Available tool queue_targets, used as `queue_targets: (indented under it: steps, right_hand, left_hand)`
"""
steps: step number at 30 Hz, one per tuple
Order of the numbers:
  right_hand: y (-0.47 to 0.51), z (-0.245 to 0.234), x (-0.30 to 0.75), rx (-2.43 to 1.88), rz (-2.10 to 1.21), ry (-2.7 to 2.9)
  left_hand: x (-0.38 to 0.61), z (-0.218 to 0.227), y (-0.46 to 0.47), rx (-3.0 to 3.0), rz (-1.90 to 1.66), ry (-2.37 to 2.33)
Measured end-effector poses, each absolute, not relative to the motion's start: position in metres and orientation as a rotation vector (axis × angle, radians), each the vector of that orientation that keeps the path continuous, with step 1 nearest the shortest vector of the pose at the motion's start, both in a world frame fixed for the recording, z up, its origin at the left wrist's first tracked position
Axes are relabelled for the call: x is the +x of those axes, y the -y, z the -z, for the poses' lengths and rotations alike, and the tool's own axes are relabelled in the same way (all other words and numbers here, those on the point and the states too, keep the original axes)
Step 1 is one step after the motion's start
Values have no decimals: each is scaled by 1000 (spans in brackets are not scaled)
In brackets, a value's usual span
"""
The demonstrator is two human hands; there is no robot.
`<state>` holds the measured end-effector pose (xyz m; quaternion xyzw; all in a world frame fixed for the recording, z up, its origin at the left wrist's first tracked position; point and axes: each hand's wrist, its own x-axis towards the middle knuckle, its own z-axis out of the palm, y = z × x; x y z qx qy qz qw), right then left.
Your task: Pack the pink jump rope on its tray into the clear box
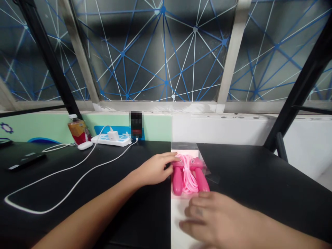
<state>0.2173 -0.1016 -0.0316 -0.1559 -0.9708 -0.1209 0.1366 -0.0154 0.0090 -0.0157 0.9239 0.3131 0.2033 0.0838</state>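
A pink skipping rope [189, 174] with two pink handles and a coiled cord lies in a clear plastic box [184, 148] at the gap between two black tables. My left hand [155, 169] rests beside the box's left side, fingertips touching the top of the left handle, fingers loosely stretched. My right hand [207, 216] lies close to the camera just in front of the handles' lower ends, fingers spread and slightly blurred, holding nothing that I can see.
On the left black table [77, 193] a white cable [52, 178] loops to a white power strip [111, 139] at the back. An orange pouch [77, 130], a white mouse [85, 145] and a dark phone [26, 160] sit nearby. A black post [298, 93] slants at right.
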Motion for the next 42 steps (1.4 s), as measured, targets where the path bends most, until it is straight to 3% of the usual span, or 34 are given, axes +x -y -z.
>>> queue_targets:
  steps: [8, 12, 17, 24, 31, 42]
  right_hand:
    - [107, 33, 216, -523, 217, 2893]
    - [99, 36, 221, -747, 6, 2816]
    - [88, 32, 224, -1028, -17, 2769]
    - [89, 19, 240, -920, -177, 2784]
    - [62, 17, 257, -960, 27, 2400]
    - [45, 38, 255, -1134, -3, 2307]
  left_hand:
    - [-15, 12, -3, 2778, -612, -895]
    - [-15, 12, -2, 2787, -598, -890]
    - [-14, 10, -1, 2795, -613, -863]
    - [-18, 8, 0, 2788, -595, -871]
    - [-16, -5, 4, 2729, -538, -846]
    - [-24, -4, 8, 2676, -396, -810]
